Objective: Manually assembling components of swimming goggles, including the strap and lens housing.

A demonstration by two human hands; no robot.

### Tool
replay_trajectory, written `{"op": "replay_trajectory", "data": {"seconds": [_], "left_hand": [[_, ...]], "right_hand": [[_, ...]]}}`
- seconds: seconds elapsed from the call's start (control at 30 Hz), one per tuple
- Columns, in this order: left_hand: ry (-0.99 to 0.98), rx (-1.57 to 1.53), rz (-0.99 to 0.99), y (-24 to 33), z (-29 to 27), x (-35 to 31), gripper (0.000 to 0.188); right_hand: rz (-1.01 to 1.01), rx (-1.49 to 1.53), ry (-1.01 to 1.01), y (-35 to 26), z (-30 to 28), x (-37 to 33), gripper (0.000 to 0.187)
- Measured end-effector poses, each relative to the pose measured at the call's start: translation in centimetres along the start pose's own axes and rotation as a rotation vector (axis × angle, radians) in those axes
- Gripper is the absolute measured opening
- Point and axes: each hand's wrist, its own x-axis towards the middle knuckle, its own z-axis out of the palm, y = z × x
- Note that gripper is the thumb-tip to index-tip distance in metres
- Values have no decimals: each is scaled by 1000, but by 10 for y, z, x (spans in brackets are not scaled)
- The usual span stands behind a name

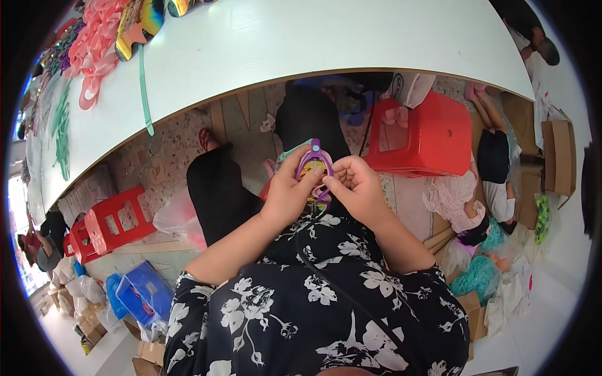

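Over my lap I hold a pair of small purple-framed goggles (315, 152), with a yellowish, shiny part showing inside the frame. My left hand (288, 193) is closed on their left side, its thumb lying across the middle. My right hand (360, 188) pinches the lower right edge of the frame, fingers curled. Part of the goggles is hidden behind my fingers. Below my hands, something pinkish and yellow shows, too small to make out.
A white table (263, 37) curves across in front of me, bearing pink straps (100, 37), mirrored goggles (139, 25) and a green strap (144, 94). Red stools (426, 135) stand on both sides. A blue crate (144, 291) lies at left; two children (461, 200) are at right.
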Motion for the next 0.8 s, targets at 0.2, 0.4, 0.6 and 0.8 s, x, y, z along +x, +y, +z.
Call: {"op": "replay_trajectory", "data": {"seconds": [0.2,0.4,0.6,0.8], "left_hand": [[-130,-161,-37,10,-12,-7,50],[-157,-220,-73,4,-19,-17,50],[8,602,452,2,-30,-15,47],[261,644,570,22,-27,-39,18]], "right_hand": [[57,85,-75,-3,-11,3,20],[135,199,-104,-8,6,3,27],[109,119,-49,8,10,1,30],[92,74,-69,9,14,3,27]]}}
